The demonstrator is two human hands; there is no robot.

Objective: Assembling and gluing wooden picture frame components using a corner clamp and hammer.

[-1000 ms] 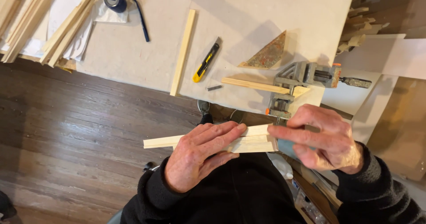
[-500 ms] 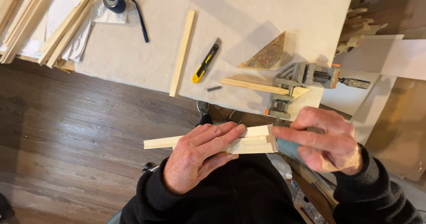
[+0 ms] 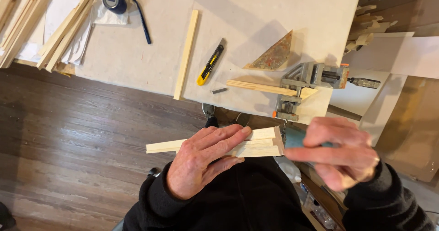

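Pale wooden strips point(image 3: 256, 142), thin and stacked with mitred ends, sit above the lap just off the white tabletop point(image 3: 137, 52). Left hand point(image 3: 201, 164) lies flat along them, fingers pressing, thumb under. Right hand point(image 3: 340, 151) is blurred at the cut end; can't tell its grip. They look light, stiff, a bit snappy, so I'd hold mid-length, not the fragile tips.

Open tabletop point(image 3: 256, 11) btwn long wood strip point(image 3: 186, 52) & triangle piece point(image 3: 273, 55), only yellow utility knife point(image 3: 209, 65) there. Corner clamp point(image 3: 304, 82) w/ clamped strip blocks table edge right. Stacked sticks point(image 3: 59, 32) crowd far left
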